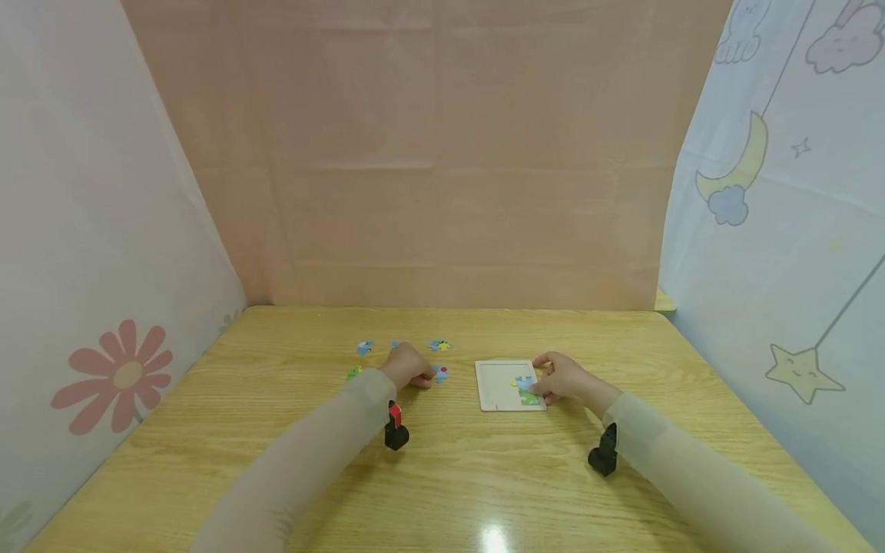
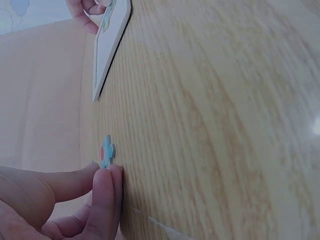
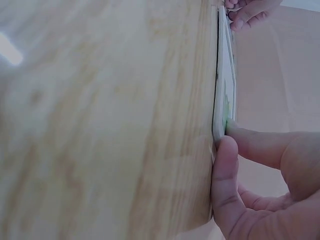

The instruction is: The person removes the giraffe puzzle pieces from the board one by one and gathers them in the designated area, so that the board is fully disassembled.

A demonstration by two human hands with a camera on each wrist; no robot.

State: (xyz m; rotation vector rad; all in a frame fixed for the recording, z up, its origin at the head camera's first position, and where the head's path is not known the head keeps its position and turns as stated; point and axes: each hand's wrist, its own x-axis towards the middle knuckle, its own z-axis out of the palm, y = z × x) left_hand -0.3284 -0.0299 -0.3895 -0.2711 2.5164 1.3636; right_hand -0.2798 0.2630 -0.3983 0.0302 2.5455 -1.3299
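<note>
My left hand (image 1: 408, 365) pinches a blue jigsaw piece (image 1: 441, 374) with a red spot by its edge, low over the table. In the left wrist view that piece (image 2: 107, 151) juts from between thumb and fingertips. To the right lies a square puzzle tray (image 1: 495, 384) with a pale rim. Joined blue and green pieces (image 1: 528, 394) sit along its right side. My right hand (image 1: 563, 378) grips the tray's right edge, its thumb over those pieces. In the right wrist view the thumb lies on top and a finger rests against the tray's side (image 3: 218, 125).
Several loose pieces lie around the left hand: a blue one (image 1: 364, 347) at far left, a blue and yellow one (image 1: 440, 346) behind, and a green one (image 1: 354, 372) partly hidden by the wrist. Fabric screens (image 1: 442, 153) surround the wooden table (image 1: 442, 476).
</note>
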